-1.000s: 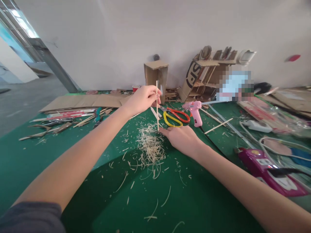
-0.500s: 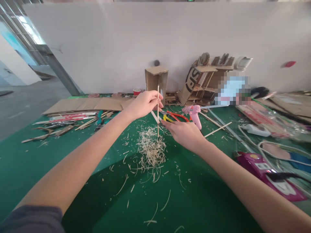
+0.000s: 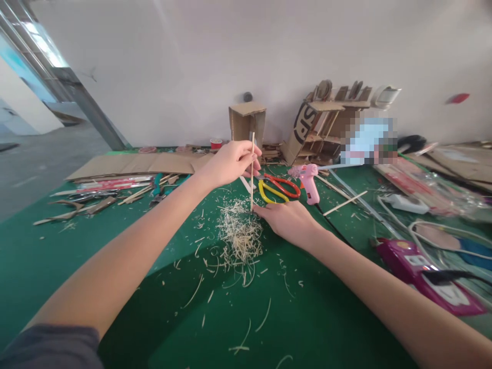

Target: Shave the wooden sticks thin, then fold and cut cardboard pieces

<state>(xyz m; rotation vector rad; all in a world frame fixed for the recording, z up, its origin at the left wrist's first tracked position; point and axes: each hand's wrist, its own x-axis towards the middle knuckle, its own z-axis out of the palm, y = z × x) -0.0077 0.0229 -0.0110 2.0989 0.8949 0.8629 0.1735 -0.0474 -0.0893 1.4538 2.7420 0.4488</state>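
Observation:
My left hand (image 3: 240,160) is closed around the upper part of a thin wooden stick (image 3: 252,179), which stands nearly upright. The stick's tip rises just above the fingers. Low on the stick, my right hand (image 3: 286,218) is closed, with its thumb against the lower end. What else its curled fingers hold is hidden. Below the stick lies a heap of pale wood shavings (image 3: 242,238). Just behind my right hand are scissors (image 3: 273,190) with one yellow and one orange-red handle.
A pink glue gun (image 3: 309,184) stands to the right with its cord trailing. Further right sits a magenta power strip (image 3: 426,277). Cardboard boxes (image 3: 248,108) stand along the wall. At the left lie a flat cardboard sheet (image 3: 134,166) and several sticks (image 3: 140,195).
My right hand has slid down along the stick to its lower end, uncovering more of the scissors' handles. My left hand stays nearly in place, still holding the stick.

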